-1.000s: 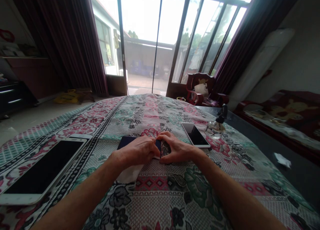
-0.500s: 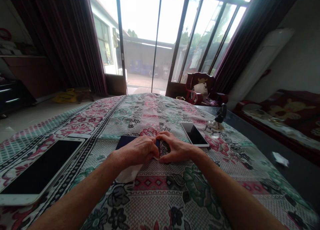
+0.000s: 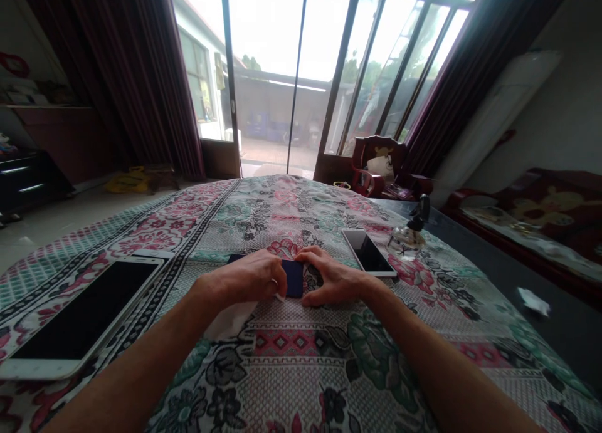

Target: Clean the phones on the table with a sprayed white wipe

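A flat dark blue rectangular object (image 3: 294, 278), perhaps a phone, lies on the patterned tablecloth (image 3: 286, 373) in front of me. My left hand (image 3: 254, 276) rests across it with the fingers pinched together. A thin, whitish, see-through sheet (image 3: 231, 320) hangs out beneath that hand, and a white bit shows at its fingertips. My right hand (image 3: 329, 276) brackets the object's right end, forefinger at the far corner and thumb at the near one. The left part of the object is mostly hidden by my left hand.
At the left lies a large white phone (image 3: 84, 317) with a dark screen. A smaller white phone (image 3: 368, 251) lies beyond my right hand. A clear pump bottle (image 3: 407, 240) stands farther right, and a crumpled white tissue (image 3: 533, 301) lies on the dark surface.
My left hand has slid left along the dark blue object, so more of its right end shows. My right hand stays at the right edge. The view has shifted slightly.
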The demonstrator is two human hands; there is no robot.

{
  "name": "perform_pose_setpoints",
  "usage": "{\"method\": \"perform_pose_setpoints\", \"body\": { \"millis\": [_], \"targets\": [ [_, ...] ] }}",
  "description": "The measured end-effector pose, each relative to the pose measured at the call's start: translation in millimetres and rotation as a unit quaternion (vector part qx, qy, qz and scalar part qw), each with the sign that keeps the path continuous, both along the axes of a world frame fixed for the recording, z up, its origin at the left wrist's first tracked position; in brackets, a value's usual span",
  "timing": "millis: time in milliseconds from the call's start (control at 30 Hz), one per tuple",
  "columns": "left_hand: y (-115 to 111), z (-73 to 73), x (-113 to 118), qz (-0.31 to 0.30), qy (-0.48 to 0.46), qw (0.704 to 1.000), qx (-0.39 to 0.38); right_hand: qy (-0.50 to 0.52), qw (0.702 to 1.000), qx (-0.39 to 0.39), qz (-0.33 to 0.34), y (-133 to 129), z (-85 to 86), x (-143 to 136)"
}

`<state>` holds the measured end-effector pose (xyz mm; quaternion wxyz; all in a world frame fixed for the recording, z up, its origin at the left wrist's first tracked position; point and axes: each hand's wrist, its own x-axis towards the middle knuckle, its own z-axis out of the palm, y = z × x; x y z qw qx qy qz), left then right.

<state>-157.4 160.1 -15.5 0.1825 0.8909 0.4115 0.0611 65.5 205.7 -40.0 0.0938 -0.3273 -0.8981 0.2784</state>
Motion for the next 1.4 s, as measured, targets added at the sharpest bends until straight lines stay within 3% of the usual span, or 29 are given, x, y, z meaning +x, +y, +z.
{"method": "perform_pose_setpoints", "body": {
  "millis": [200, 433, 567, 767, 967, 1067, 1267, 1333, 1400],
  "targets": [
    [0, 3.7, -31, 0.078, 0.015, 0.995, -0.065, 0.007, 1.0, 0.009, -0.013, -4, -2.0, -3],
    [-21, -4.0, -32, 0.127, -0.023, 0.991, 0.026, 0.04, 0.991, 0.107, -0.065, -13, -14.1, -16],
    [-34, -15.7, -33, 0.204, -0.07, 0.974, 0.071, 0.051, 0.987, 0.13, -0.083, -14, -18.9, -18],
    [-35, -21.3, -10, 0.328, -0.082, 0.935, 0.105, 0.043, 0.986, 0.126, -0.103, -18, -16.8, -21],
    [-20, -26.3, 26, 0.323, -0.063, 0.939, 0.099, 0.045, 0.98, 0.149, -0.12, -21, -19.6, -25],
    [-12, -27.3, 24, 0.342, -0.042, 0.933, 0.104, 0.052, 0.979, 0.157, -0.118, -20, -23.1, -25],
    [-6, -23.3, -3, 0.445, 0.0, 0.888, 0.112, 0.063, 0.978, 0.155, -0.121, -20, -24.0, -23],
    [-7, -23.1, 0, 0.462, 0.022, 0.877, 0.132, 0.064, 0.978, 0.153, -0.125, -20, -23.1, -24],
    [-9, -23.4, 11, 0.44, 0.037, 0.884, 0.153, 0.064, 0.978, 0.153, -0.128, -19, -23.0, -24]
  ]
}}
